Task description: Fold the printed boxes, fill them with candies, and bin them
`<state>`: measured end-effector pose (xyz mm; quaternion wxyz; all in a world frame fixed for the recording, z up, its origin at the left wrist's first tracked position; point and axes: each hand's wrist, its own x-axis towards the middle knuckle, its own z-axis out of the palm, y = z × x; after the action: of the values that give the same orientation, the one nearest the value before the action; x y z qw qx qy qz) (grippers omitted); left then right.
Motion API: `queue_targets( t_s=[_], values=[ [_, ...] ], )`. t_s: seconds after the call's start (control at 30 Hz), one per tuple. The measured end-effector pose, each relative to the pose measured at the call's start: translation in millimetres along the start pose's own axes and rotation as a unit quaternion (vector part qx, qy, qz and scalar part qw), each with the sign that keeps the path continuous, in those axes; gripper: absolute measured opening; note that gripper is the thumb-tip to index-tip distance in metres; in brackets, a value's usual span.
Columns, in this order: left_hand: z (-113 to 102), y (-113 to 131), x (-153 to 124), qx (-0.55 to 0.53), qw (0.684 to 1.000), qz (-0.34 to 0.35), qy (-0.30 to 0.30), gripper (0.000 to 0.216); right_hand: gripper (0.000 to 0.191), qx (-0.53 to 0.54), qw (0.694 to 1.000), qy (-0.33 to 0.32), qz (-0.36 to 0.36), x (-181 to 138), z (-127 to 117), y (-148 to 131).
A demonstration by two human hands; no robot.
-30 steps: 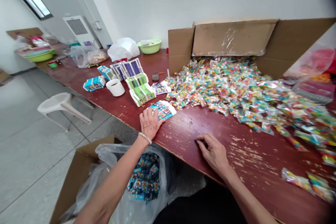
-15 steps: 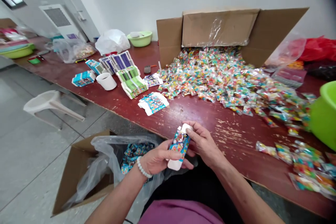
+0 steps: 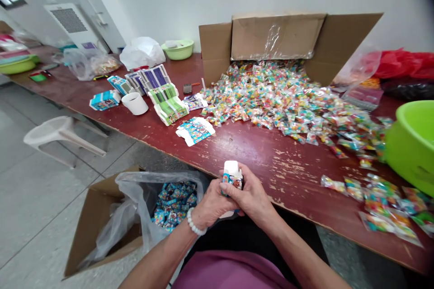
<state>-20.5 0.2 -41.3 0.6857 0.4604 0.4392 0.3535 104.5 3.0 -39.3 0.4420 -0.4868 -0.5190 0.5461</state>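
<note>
Holding one small blue carton [image 3: 233, 180] between them, both hands are closing around its middle, low in front of the body and just off the near edge of the table [image 3: 257, 153]. The left hand [image 3: 213, 202] is wrapping the carton from its left side; the right hand [image 3: 253, 195] is covering its right side, with the thumb lying across the printed front. The hands are touching and partly overlapping; the far fingers are hiding from view, so their exact placement cannot be told. The carton's upper part is projecting above the thumb, its white top flap standing up; a white part is showing below the hands.

A pale bead bracelet [image 3: 195, 222] is circling the left wrist. Beyond the hands, somewhat to the left, flat printed cartons [image 3: 196, 131] are lying on the table, well apart from the held one. Farther back, a heap of candy packets [image 3: 271, 99] is spreading out from an open cardboard box [image 3: 278, 36]. Below the table edge, left of the hands, a clear plastic bag [image 3: 142, 183] is containing blue printed packs [image 3: 174, 201].
</note>
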Motion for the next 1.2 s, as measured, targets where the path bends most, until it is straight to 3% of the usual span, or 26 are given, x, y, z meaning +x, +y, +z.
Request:
queue_targets(
  t_s=[0.27,0.47,0.6,0.7,0.9,1.1,1.2],
  values=[
    [3.1,-2.0,-2.1,-0.164,0.986,-0.039,0.007,0.034,0.034,0.048,0.997,-0.054,0.013,-1.3,-7.6,-4.2],
    [-5.7,-2.9,-5.8,-0.041,0.996,0.044,0.071,0.038,0.034,0.013,1.000,-0.011,-0.015,5.8,-13.5,0.8],
    [-4.9,-6.5,-10.6,-0.031,0.987,0.079,0.134,0.062,0.051,0.018,0.999,0.032,-0.010,5.3,-11.8,7.4],
    [-1.1,-6.1,-12.7,-0.031,0.987,0.091,0.129,0.072,0.049,0.072,0.995,0.069,-0.003,1.0,-4.9,11.8],
    [-4.4,-4.7,-13.2,-0.034,0.992,0.093,0.077,0.046,0.029,0.051,0.995,0.081,-0.040,0.4,-8.5,14.8],
    [-10.8,-5.7,-13.9,-0.032,0.995,0.055,0.072,0.029,0.036,0.107,0.992,-0.007,0.071,14.4,-31.0,7.8],
    [-11.8,-5.1,-14.5,-0.006,0.996,0.064,0.068,0.026,0.039,0.137,0.987,-0.039,0.072,17.1,-36.9,1.7]
  ],
)
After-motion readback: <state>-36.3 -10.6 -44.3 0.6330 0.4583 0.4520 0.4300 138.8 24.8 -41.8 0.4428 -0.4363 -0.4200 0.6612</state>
